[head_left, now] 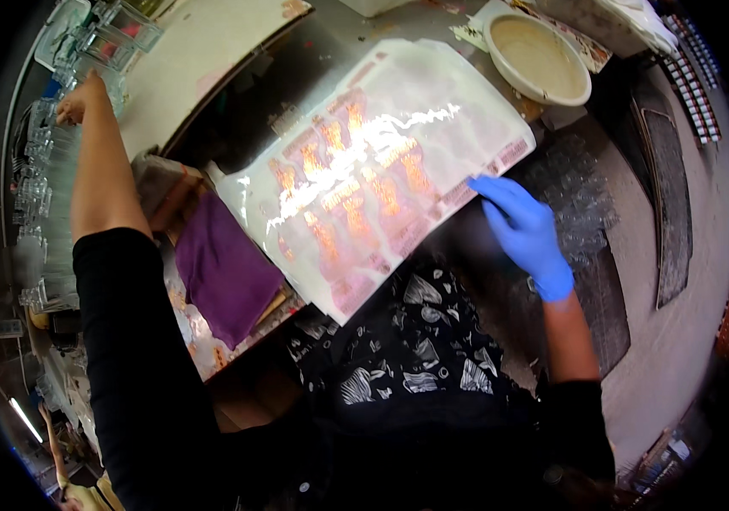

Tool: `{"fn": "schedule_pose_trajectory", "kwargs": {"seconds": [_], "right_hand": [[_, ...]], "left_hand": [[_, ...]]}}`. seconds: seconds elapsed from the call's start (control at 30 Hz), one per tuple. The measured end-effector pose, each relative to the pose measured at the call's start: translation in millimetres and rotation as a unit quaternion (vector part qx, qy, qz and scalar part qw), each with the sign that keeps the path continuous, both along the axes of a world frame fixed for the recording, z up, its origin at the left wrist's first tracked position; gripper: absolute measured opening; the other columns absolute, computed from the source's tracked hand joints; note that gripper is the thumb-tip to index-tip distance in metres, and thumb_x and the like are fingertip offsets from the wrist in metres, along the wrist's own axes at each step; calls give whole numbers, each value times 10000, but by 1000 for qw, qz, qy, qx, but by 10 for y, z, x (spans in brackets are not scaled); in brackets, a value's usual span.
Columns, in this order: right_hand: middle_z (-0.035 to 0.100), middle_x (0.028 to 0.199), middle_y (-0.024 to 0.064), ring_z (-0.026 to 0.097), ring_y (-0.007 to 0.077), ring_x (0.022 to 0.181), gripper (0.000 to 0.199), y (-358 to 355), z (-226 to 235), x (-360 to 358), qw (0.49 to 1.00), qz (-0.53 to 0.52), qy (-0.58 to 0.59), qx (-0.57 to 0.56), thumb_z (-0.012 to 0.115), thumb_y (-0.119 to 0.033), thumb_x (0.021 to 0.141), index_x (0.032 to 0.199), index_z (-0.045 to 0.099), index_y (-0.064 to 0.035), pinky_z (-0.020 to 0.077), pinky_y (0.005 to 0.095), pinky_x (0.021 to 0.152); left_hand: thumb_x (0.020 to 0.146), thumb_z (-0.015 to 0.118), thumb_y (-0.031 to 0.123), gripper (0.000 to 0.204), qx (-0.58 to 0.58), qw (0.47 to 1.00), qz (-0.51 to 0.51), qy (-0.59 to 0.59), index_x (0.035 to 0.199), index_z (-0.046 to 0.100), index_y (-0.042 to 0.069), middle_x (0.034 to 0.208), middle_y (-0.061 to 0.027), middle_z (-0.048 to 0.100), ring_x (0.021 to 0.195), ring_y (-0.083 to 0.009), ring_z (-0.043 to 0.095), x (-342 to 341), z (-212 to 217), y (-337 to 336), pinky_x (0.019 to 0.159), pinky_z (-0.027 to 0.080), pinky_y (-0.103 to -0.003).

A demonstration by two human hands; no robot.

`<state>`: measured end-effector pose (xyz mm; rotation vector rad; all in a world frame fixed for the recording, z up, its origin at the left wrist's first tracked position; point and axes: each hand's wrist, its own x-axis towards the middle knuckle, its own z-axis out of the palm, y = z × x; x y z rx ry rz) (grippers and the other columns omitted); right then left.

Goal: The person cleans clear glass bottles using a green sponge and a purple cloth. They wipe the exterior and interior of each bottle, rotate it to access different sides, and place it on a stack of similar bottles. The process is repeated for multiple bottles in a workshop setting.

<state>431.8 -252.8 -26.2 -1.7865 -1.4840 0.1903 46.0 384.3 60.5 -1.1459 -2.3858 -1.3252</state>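
A large glossy translucent sheet (458,81) with rows of orange-gold printed shapes lies across the work surface in front of me, bright glare streaking its middle. My right hand (524,237), in a blue glove, has its fingertips closed on the sheet's near right edge. Far out to the upper left, my bare left hand (83,100) reaches among clear box-like containers (109,47). Its fingers are curled, and what they hold, if anything, is too small to make out. A purple cloth (226,268) lies left of the sheet's near corner.
A round cream bowl (538,60) stands at the back right. More clear pieces (573,192) are piled right of my gloved hand, near long dark boards (666,200). A pale tabletop (211,51) fills the upper left. Another person (83,494) shows at the lower left.
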Motion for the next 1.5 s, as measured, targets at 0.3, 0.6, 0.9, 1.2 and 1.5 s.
{"fn": "schedule_pose_trajectory", "kwargs": {"seconds": [0.3, 0.6, 0.9, 1.2, 1.5], "right_hand": [[574, 1291, 114, 596, 270, 1121, 571, 324, -72, -483, 996, 41, -7, -82, 431, 95, 749, 1215, 634, -164, 527, 323, 896], [593, 1021, 51, 507, 96, 864, 494, 168, -747, -595, 819, -271, 504, -45, 735, -350, 832, 1150, 561, -14, 414, 245, 768], [662, 930, 27, 580, 103, 848, 145, 34, -887, -379, 811, -271, 504, 127, 650, -80, 878, 981, 686, 14, 468, 261, 764], [463, 656, -34, 412, 52, 635, 172, 823, 1027, -820, 975, 158, 63, -141, 713, -148, 825, 827, 634, 6, 356, 219, 573], [560, 652, 69, 490, 139, 611, 232, 2250, 1582, -2332, 789, 568, -105, -210, 732, -223, 800, 865, 670, -9, 443, 305, 603]], "left_hand": [[619, 885, 396, 801, 120, 904, -393, -121, 1088, 504, -129, 1198, -246, 459, 1000, -261, 547, -278, 460, -1132, 803, 534, -408], [938, 576, 198, 481, 43, 718, -550, -424, 1332, 454, -50, 1443, -161, 354, 1259, -330, 448, -646, 437, -3470, 1066, 399, -492], [900, 644, 277, 308, -122, 647, -522, -542, 1104, 587, 54, 1112, -53, 590, 1037, -231, 581, -479, -366, -4029, 896, 499, -454], [829, 743, 359, 507, -134, 656, -508, -542, 1170, 516, 60, 1066, -39, 542, 961, -178, 563, -396, -585, -4086, 823, 528, -374], [814, 731, 475, 614, -135, 668, -488, -546, 1176, 517, 28, 1036, -63, 532, 926, -156, 527, -547, -613, -4071, 797, 515, -335]]}}
